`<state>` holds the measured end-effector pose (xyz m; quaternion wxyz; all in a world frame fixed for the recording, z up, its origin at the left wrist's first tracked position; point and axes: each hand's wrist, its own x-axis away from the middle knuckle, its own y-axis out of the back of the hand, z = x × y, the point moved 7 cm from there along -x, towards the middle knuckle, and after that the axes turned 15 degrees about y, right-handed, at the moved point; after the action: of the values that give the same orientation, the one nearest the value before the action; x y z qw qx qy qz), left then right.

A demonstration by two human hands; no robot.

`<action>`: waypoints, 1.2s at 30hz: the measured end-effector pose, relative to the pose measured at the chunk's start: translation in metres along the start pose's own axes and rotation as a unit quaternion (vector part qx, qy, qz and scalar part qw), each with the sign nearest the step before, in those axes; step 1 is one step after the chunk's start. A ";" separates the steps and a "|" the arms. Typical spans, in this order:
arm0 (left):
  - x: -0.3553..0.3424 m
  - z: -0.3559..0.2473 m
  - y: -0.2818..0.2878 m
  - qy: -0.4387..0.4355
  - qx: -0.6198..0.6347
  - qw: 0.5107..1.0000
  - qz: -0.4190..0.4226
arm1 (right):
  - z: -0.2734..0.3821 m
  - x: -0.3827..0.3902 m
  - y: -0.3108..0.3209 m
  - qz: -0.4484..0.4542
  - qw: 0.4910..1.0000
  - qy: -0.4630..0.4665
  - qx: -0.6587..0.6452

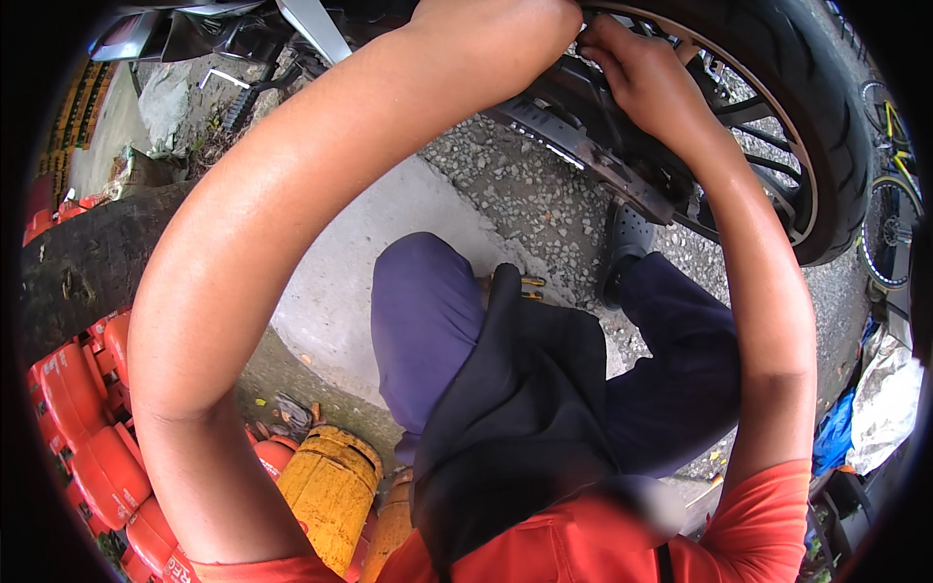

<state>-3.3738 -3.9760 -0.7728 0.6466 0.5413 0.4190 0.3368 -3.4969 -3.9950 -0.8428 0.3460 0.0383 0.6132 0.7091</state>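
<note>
My left hand (pixel 549 21) reaches to the top of a motorcycle's wheel area, its fingers out of sight at the upper edge. Just right of it, my right hand (pixel 637 78) has bent fingers at a dark part beside the spoked rim; what they grip is hidden. The black tyre (pixel 826 146) curves along the upper right, and a metal swingarm (pixel 573 136) runs diagonally below my hands.
Red gas cylinders (pixel 97 466) and a yellow cylinder (pixel 326 496) lie lower left, below a tree trunk (pixel 78 262). My bent legs (pixel 418 311) rest over concrete (pixel 330 243) and gravel. A yellow bicycle (pixel 889 194) and a silver tarp (pixel 884 398) are far right.
</note>
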 end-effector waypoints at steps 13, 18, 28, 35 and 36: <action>0.019 -0.003 -0.008 0.184 0.194 0.961 -0.063 | 0.042 0.012 0.053 -0.086 0.987 0.135 0.025; 0.021 -0.011 0.000 0.152 0.212 0.958 -0.122 | 0.046 0.015 0.060 -0.123 0.983 0.135 -0.027; 0.021 -0.004 -0.014 0.185 0.289 0.931 -0.123 | 0.015 0.006 0.036 -0.137 0.987 0.028 -0.075; 0.027 0.014 -0.032 0.187 0.259 0.947 -0.025 | -0.005 -0.002 0.012 -0.083 0.995 0.016 -0.050; 0.029 0.012 -0.032 0.184 0.215 0.959 -0.007 | -0.006 -0.003 0.007 -0.060 0.997 0.002 -0.051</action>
<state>-3.3514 -3.9609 -0.8083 0.4285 0.5932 0.5973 0.3281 -3.5007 -4.0022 -0.8371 0.3882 -0.0183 0.5779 0.7176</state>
